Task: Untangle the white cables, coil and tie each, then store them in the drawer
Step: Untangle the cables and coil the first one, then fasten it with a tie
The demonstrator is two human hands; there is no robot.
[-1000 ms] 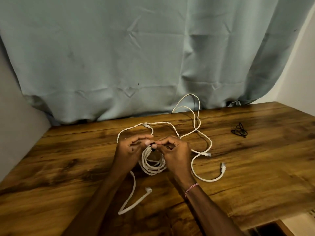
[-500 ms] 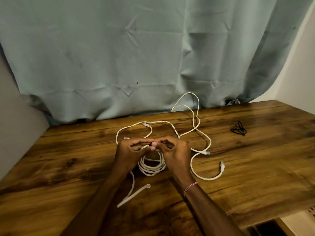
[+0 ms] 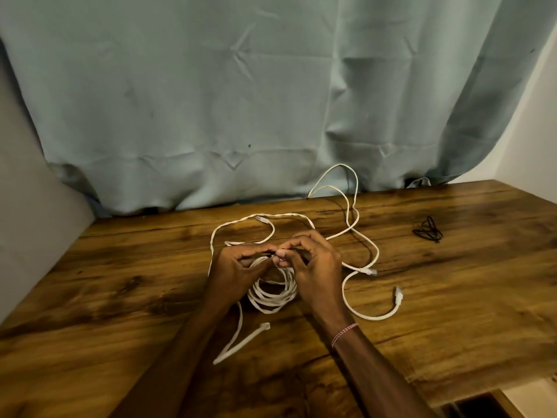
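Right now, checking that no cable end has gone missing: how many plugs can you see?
4: far plug beyond the left hand; right plug and outer plug, both right of the right hand; near plug beside the left forearm. More may hide under the hands.

Two hands are working over the bench (image 3: 120,282): left hand (image 3: 232,271), right hand (image 3: 316,267). There's one white coil (image 3: 271,300) between them. Loose white cable (image 3: 352,218) runs to the back edge, number of cables unclear. Four plug ends (image 3: 398,295) show. One black tangle of ties (image 3: 427,232) lies near the right edge, count unclear. One wrist thread (image 3: 343,333).
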